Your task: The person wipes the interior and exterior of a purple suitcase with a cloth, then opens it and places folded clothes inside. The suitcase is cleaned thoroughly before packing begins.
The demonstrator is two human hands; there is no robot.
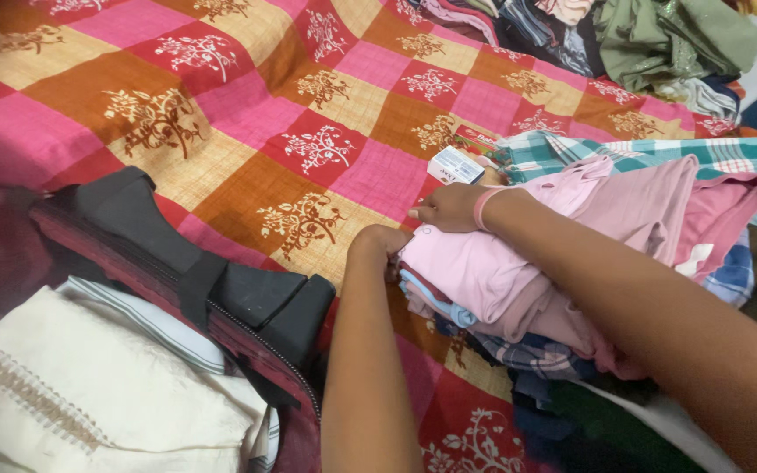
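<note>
Now I press my right hand [450, 208] flat atop the folded pink shirt [484, 276], left hand [380, 243] fingers gripping its edge, steadying the pile on the bed [247, 114].

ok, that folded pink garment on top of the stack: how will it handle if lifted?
Probably floppy: the pink garment is soft folded cloth, sagging at its edges. Likely light. It may unfold unless supported, which fits the left hand and right hand both resting on it. The stack beneath looks uneven and could shift.
</note>
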